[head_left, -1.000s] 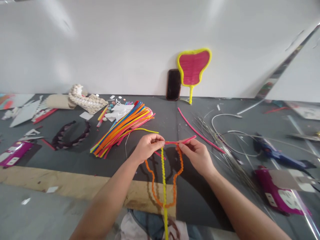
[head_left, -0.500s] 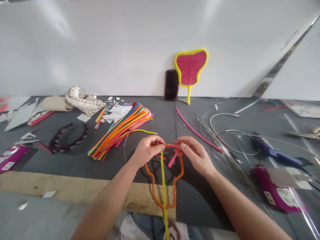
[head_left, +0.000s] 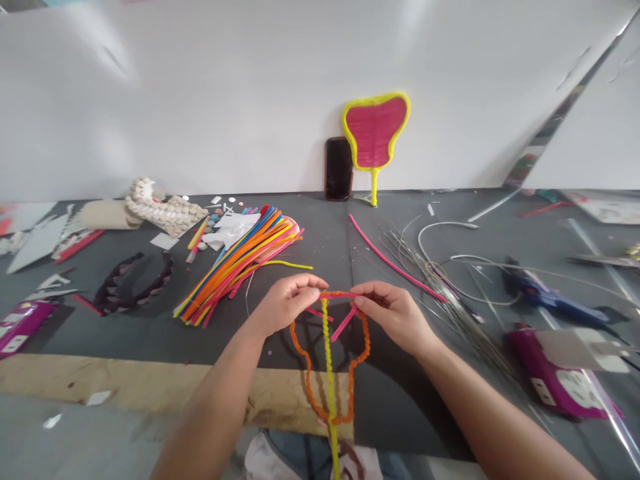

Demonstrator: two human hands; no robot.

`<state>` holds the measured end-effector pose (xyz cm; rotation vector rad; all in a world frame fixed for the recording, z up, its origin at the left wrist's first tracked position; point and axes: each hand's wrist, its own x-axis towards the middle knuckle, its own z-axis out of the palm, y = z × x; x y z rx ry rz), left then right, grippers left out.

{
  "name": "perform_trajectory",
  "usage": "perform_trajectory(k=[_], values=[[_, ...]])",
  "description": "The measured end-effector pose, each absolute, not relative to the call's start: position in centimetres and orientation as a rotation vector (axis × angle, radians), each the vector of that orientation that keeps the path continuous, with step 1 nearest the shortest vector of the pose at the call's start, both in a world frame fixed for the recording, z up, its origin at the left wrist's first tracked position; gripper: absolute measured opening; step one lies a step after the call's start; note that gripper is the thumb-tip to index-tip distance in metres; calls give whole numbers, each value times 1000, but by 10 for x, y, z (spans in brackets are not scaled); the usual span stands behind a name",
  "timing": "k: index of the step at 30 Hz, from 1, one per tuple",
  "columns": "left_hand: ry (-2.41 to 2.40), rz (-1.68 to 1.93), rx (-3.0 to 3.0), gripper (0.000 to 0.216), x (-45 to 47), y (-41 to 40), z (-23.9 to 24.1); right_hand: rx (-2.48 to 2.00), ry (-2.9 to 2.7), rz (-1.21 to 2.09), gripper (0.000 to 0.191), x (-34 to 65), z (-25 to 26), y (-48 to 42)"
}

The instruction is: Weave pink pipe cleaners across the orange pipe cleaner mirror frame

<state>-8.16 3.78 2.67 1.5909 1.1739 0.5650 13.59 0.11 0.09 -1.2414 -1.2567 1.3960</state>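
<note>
Between my hands hangs a fan-shaped frame of twisted orange pipe cleaner, with a yellow twisted stem down its middle. A pink pipe cleaner lies along the frame's top edge, and its loose ends dangle below. My left hand pinches the top edge at the left, thumb against fingers. At the top right corner my right hand pinches the pink strip and the orange edge together. The frame's two upper corners are partly hidden by my fingers.
A bundle of coloured pipe cleaners lies left of my hands. A finished pink and yellow fan and a phone lean against the wall. To the right are thin wires, a glue gun and a purple power strip.
My left hand has shifted slightly left along the top edge, its fingers straighter. The pink loose end near my right hand has swung lower and to the left. The view has moved slightly.
</note>
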Motion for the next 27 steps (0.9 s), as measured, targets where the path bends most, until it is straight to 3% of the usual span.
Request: perform_trajectory(k=[9, 19, 27], values=[[1165, 560, 1529, 22, -67, 32, 27, -1207, -1318, 1402, 25, 136, -3, 0], [1078, 640, 1398, 18, -68, 31, 26, -772, -879, 2108, 31, 136, -12, 0], [1012, 636, 1453, 19, -67, 29, 27, -532, -738, 2246, 26, 130, -17, -4]])
